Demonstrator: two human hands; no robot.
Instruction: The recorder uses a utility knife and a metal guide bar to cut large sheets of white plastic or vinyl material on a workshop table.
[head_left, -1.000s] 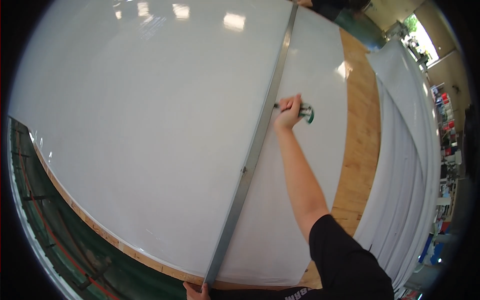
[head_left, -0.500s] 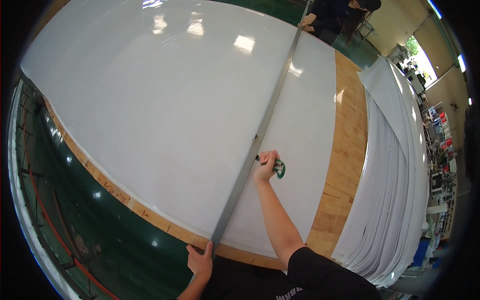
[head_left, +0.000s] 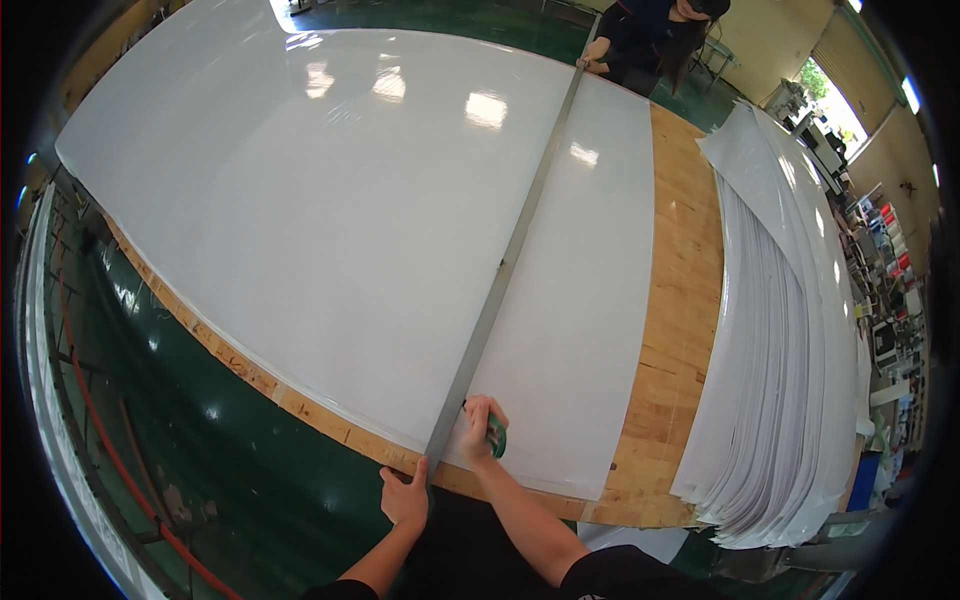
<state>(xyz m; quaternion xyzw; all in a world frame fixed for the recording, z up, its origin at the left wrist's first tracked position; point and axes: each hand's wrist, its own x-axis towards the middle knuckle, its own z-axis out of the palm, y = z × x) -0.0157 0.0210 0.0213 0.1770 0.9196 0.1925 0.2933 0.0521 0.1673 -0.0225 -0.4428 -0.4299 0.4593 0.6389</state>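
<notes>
A long grey metal straightedge (head_left: 510,250) lies across a glossy white sheet (head_left: 300,200) spread over a wooden table. My left hand (head_left: 405,497) is closed around the near end of the straightedge, at the table's front edge. Just right of the bar, close to that same edge, my right hand (head_left: 481,426) is wrapped round a green-handled cutter (head_left: 497,438); its dark tip sits against the straightedge, and the blade itself cannot be made out. At the far end, another person's hands (head_left: 594,55) hold the bar.
Bare wooden tabletop (head_left: 680,290) shows right of the sheet, with a thick stack of white sheets (head_left: 765,350) beyond. A metal rail (head_left: 45,350) and a red hose (head_left: 95,440) run along the left, above a green floor (head_left: 230,430). Shelves with spools (head_left: 890,240) stand at far right.
My right hand has drawn the cutter along the straightedge toward me, from mid-table to near the front edge. My left hand keeps its hold on the bar's end. The view has shifted slightly.
</notes>
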